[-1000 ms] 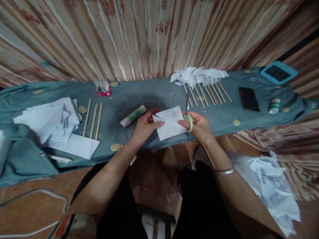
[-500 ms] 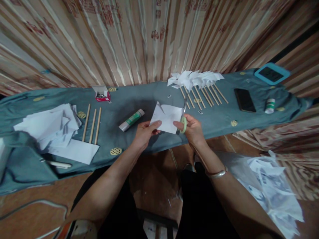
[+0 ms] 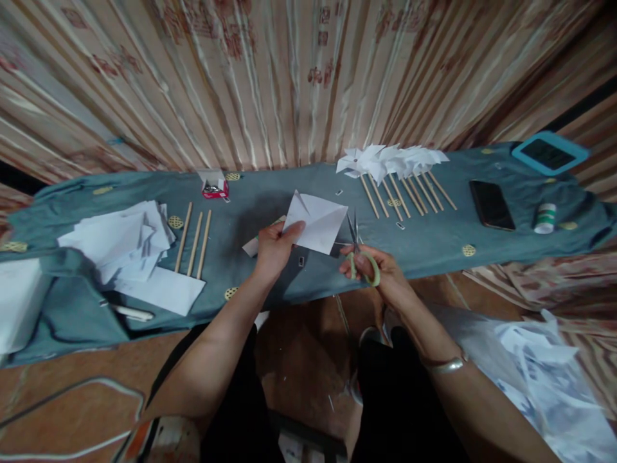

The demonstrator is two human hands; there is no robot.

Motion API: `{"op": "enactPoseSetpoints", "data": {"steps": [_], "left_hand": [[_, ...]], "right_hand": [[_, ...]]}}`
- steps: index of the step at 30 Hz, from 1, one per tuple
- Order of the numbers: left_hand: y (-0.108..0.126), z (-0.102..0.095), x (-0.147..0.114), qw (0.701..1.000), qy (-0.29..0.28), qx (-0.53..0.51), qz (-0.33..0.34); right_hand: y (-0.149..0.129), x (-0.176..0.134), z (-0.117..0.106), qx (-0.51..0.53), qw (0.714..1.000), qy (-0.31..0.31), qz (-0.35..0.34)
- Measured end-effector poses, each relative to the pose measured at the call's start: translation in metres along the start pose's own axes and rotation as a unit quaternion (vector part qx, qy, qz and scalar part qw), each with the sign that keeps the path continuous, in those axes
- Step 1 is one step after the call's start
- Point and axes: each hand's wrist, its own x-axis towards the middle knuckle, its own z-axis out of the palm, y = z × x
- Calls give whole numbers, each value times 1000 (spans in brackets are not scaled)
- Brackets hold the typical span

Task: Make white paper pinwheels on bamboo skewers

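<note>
My left hand point(image 3: 278, 246) pinches the left edge of a white paper square point(image 3: 318, 222), which has a slit running in from its upper left corner and faint crease lines. Scissors point(image 3: 367, 265) with pale green handles are in my right hand point(image 3: 383, 270), fingers through the loops. Their blades point up and are slightly parted, just right of the paper and apart from it. Behind my left hand lies a glue stick point(image 3: 250, 246), mostly hidden by the hand and the paper.
Paper pinwheels point(image 3: 378, 161) on wooden sticks lie at the back. To the left are a paper stack point(image 3: 110, 238), three sticks point(image 3: 194, 244), a small red box point(image 3: 214, 188) and a utility knife point(image 3: 132, 313). Rightward are a phone point(image 3: 491, 204), another glue stick point(image 3: 545, 218) and a blue-framed device point(image 3: 550, 153).
The scissors have come away from the paper's right edge and moved down and right, blades now parted. My right hand has let go of the paper; the left still holds it.
</note>
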Motion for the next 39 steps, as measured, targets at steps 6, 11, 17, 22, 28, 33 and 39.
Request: {"op": "enactPoseSetpoints", "data": {"steps": [6, 11, 17, 22, 28, 33, 39], "left_hand": [[2, -9, 7, 998, 23, 45, 36], [2, -6, 5, 998, 10, 40, 36], [2, -2, 1, 998, -2, 42, 43], [3, -1, -1, 998, -2, 56, 35], [5, 1, -3, 998, -6, 59, 26], [5, 1, -3, 998, -11, 58, 27], [3, 0, -2, 998, -4, 53, 19]], "right_hand": [[5, -16, 2, -22, 990, -129, 58], [10, -19, 9, 12, 984, -159, 78], [11, -15, 9, 2, 987, -142, 71], [7, -16, 11, 2, 988, -132, 79], [7, -16, 12, 4, 989, -124, 78], [8, -15, 11, 6, 989, -128, 79], [10, -14, 12, 14, 990, -121, 67]]}}
